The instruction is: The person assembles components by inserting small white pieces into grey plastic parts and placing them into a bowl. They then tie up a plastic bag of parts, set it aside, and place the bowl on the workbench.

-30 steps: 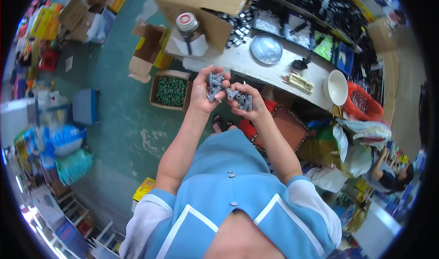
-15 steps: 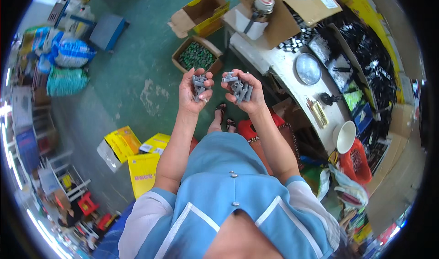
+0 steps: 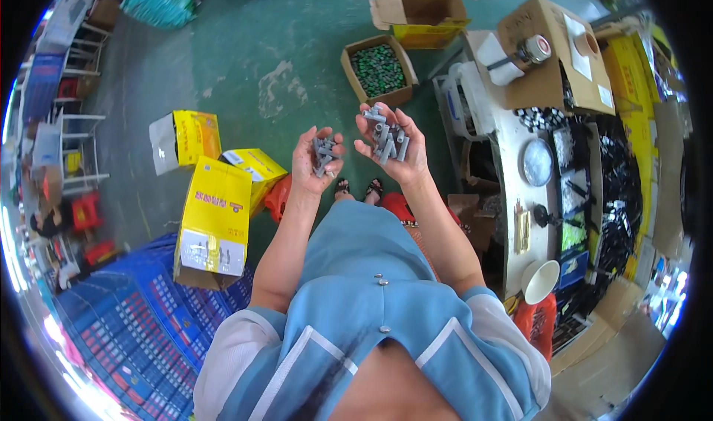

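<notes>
My left hand (image 3: 309, 174) is cupped, palm up, with its fingers curled round a small heap of short grey tube pieces (image 3: 324, 154). Beside it and slightly higher in the picture, my right hand (image 3: 409, 165) cups a larger handful of similar grey tubes (image 3: 386, 139), its fingers bent up around them. The two hands are apart, both held out in front of my blue skirt. Beyond them on the floor stands an open cardboard box (image 3: 405, 93) with many small green and dark pieces inside.
On the right, a worktable (image 3: 512, 176) carries a round metal dish (image 3: 537, 161), a white bowl (image 3: 540, 281), a jar (image 3: 531, 51) and a carton (image 3: 553, 31). An open yellow box (image 3: 431, 35) stands farther back. Yellow cartons (image 3: 219, 202) and blue crates (image 3: 126, 317) are on the left.
My view has turned to the left, so the table, boxes and floor sit elsewhere in the picture. Both hands keep their grey tubes and stay in front of me.
</notes>
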